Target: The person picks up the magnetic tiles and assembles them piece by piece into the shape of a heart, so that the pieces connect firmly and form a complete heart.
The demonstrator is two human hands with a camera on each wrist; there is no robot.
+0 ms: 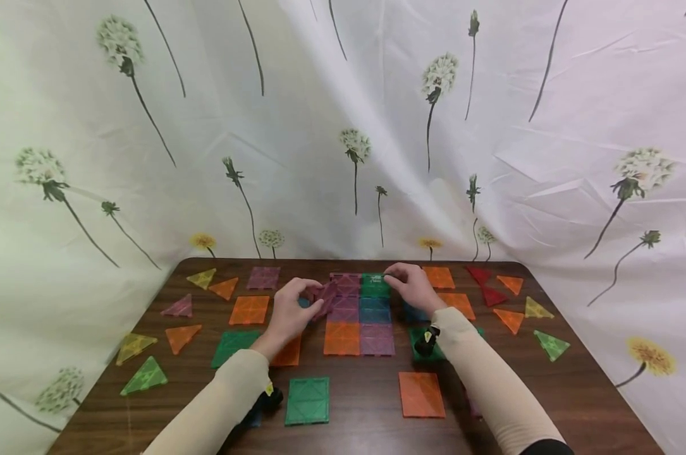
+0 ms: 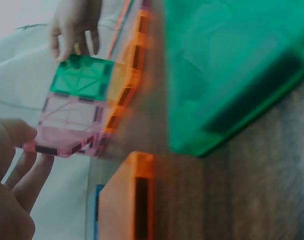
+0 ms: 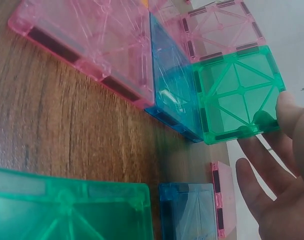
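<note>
My left hand (image 1: 290,311) pinches a pink square magnetic tile (image 2: 61,141) by its edge, at the left side of a joined block of square tiles. At the block's far right corner, my right hand (image 1: 414,288) grips a green square tile (image 3: 242,92) between thumb and fingers. That green tile stands tilted up from the blue tile (image 3: 174,82) and meets another pink tile (image 3: 223,29) along one edge. Nearer in the block are an orange tile (image 1: 341,339) and a pink tile (image 1: 378,340), lying flat on the table.
Loose square tiles lie around the block, among them a green one (image 1: 307,400) and an orange one (image 1: 422,395) in front. Triangular tiles, such as a green one (image 1: 145,376) and a red one (image 1: 493,296), lie along both sides of the wooden table (image 1: 356,404). A flowered cloth (image 1: 308,139) hangs behind.
</note>
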